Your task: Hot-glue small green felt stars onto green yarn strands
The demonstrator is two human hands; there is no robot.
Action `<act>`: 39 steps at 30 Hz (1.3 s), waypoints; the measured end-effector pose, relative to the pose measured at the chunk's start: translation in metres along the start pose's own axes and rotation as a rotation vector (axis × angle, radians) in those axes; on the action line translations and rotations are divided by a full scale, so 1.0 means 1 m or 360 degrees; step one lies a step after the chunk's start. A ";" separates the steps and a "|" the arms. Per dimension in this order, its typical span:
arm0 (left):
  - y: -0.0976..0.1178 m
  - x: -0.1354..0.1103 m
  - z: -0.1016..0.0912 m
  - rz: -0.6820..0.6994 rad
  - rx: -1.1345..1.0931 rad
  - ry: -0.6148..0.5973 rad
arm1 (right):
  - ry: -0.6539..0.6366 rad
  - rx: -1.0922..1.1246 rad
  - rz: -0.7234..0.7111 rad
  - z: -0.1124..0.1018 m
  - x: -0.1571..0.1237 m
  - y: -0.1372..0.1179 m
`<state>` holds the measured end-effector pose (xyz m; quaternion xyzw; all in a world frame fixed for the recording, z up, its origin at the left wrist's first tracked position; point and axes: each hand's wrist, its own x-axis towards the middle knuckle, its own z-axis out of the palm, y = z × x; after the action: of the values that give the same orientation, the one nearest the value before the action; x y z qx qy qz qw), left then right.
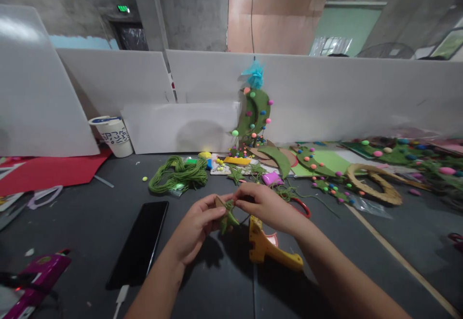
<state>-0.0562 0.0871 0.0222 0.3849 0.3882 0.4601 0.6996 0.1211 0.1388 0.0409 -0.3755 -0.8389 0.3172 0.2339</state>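
Note:
My left hand [197, 225] pinches a small cardboard shape wrapped in green yarn [226, 213] above the dark table. My right hand [265, 206] is closed on the same piece from the right, its fingers pinching the yarn at the top. Right below the hands lies a yellow glue gun [269, 249]. A bundle of green yarn [179, 177] sits farther back, left of the hands.
A black phone [141, 242] on a white cable lies left of my left arm. A paper cup [114, 136] stands by the white partition. A green felt tree with pompoms [255, 112], felt pieces, a straw ring [376, 184], red-handled scissors [302, 206] and a red sheet [50, 169] surround the area.

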 end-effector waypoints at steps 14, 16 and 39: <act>-0.009 0.014 -0.009 0.0158 0.0409 0.0464 | -0.0078 -0.0865 0.0367 0.000 -0.026 0.012; -0.010 0.016 -0.010 0.0184 0.0464 0.0555 | -0.0291 -0.0994 0.0439 0.007 -0.043 0.011; -0.012 0.015 -0.015 0.0207 0.0309 0.0675 | -0.0019 0.0148 0.0490 -0.009 -0.071 0.016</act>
<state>-0.0609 0.1010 0.0024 0.3692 0.5432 0.5354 0.5310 0.1772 0.0949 0.0248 -0.4864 -0.7572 0.3901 0.1947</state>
